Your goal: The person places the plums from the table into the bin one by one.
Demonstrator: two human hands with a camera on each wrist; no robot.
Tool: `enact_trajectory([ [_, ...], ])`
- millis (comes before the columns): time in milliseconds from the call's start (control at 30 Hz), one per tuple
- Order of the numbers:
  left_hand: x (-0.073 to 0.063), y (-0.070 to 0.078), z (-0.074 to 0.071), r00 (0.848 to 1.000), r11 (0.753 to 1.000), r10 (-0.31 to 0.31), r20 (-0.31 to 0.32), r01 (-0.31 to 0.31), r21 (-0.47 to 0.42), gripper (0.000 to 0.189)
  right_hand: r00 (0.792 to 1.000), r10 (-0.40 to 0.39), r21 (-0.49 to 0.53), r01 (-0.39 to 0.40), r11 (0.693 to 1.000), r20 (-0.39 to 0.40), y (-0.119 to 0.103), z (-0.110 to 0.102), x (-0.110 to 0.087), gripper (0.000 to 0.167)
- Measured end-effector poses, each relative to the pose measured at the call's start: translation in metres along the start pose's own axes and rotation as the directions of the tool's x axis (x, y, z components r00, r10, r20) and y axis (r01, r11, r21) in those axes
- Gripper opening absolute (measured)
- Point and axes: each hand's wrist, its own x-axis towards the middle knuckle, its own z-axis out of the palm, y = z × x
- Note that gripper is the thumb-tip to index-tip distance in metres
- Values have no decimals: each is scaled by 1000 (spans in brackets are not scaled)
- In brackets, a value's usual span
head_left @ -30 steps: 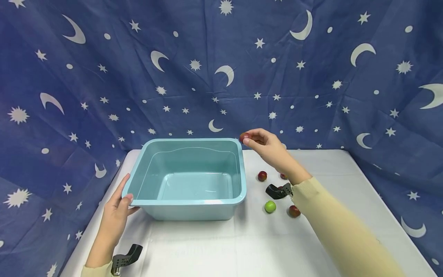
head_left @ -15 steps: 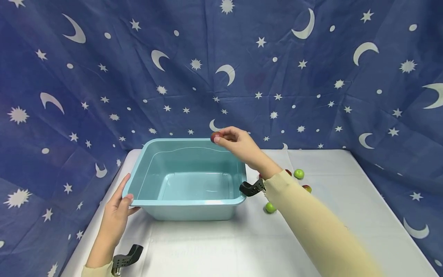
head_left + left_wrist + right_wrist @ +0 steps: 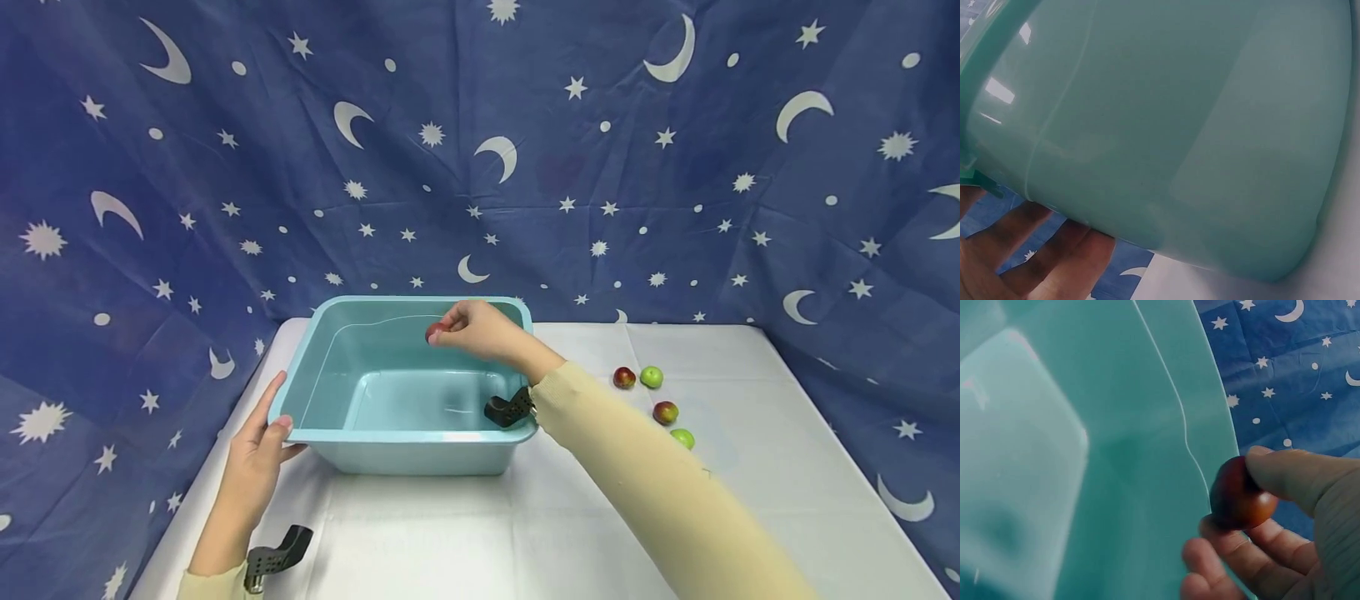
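A light blue plastic basin (image 3: 420,438) stands on the table. At its front left corner my left hand (image 3: 255,458) holds the rim, thumb near the top edge and fingers along the outside. In the left wrist view, several fingers (image 3: 1063,262) show beside the basin wall (image 3: 1166,125). My right hand (image 3: 483,333) pinches a small red apple (image 3: 435,332) between thumb and fingertips, over the basin's inside near the back wall. Up close in the right wrist view, the apple (image 3: 1241,495) looks dark red and glossy. The visible part of the basin floor is bare.
Right of the basin, on the white tablecloth (image 3: 750,500), lie a red apple (image 3: 624,377), a green apple (image 3: 652,377), a red-green apple (image 3: 665,412) and a partly hidden green one (image 3: 682,437). A blue star-and-moon curtain (image 3: 570,208) hangs behind; my right sleeve (image 3: 637,467) covers some tablecloth.
My right hand has carried the red apple leftward from beside the basin's right rim, then down inside it. The left hand stays at the corner. The sleeve has uncovered apples on the right.
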Motion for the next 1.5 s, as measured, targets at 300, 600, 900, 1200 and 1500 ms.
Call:
enact_trajectory([
  [300,0,4,3,1000,1000,22,-8,-22,13,52,994,86,-35,-83,996,66,6,5,-1,25],
  [600,2,3,1,1000,999,29,-4,-30,-22,52,980,154,-131,-138,982,123,8,5,-1,28],
  [900,4,0,1,1000,999,25,-1,-25,-27,52,976,178,-173,-156,973,124,8,7,-2,26],
  [1200,4,-3,1,1000,999,19,-2,-19,-42,52,983,150,-196,-127,972,108,8,4,-6,30],
  [1500,2,-6,0,1000,999,18,-13,-19,-49,52,1000,-13,-60,14,998,13,5,-24,-25,33],
])
